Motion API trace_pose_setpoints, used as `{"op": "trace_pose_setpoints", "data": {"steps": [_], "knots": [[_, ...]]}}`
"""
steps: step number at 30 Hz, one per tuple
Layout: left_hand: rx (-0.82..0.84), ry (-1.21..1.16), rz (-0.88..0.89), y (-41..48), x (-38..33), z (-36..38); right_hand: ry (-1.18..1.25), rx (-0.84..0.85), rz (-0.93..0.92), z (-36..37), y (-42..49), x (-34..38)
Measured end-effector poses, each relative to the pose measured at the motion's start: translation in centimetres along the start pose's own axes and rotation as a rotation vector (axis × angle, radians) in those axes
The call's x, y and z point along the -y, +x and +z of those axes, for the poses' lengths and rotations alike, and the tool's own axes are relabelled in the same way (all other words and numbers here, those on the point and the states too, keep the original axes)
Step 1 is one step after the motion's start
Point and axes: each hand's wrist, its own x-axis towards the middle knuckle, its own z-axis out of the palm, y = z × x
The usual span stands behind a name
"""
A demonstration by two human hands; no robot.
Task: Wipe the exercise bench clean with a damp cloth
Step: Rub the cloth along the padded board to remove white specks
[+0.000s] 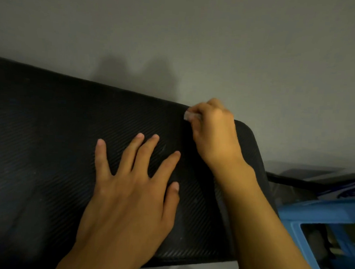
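The exercise bench (47,136) is a black pad with a fine ribbed weave, filling the left and middle of the head view and ending in a rounded corner at the right. My left hand (131,189) lies flat on the pad, fingers spread, holding nothing. My right hand (214,134) is at the pad's far edge near that corner, fingers curled around a small pale scrap of cloth (189,115). Only a bit of the cloth shows past the fingers; the rest is hidden in the fist.
A grey wall (199,42) rises right behind the bench. At the right, below the pad's end, stands a blue plastic crate or stool (313,213) with a dark bar (290,180) and printed packaging (352,190) behind it.
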Motion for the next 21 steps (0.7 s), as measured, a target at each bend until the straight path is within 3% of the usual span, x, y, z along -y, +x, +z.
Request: {"op": "trace_pose_setpoints", "data": {"steps": [5, 12, 21], "knots": [[-0.013, -0.037, 0.008, 0.0, 0.5, -0.1, 0.021, -0.010, 0.044, 0.4, 0.8, 0.3], [-0.023, -0.079, 0.012, -0.1, 0.8, -0.3, 0.127, 0.114, -0.062, -3.5, -11.3, 2.7], [0.005, -0.051, 0.010, -0.1, 0.9, -0.3, 0.119, 0.035, -0.109, -4.2, -19.7, 3.6]]}}
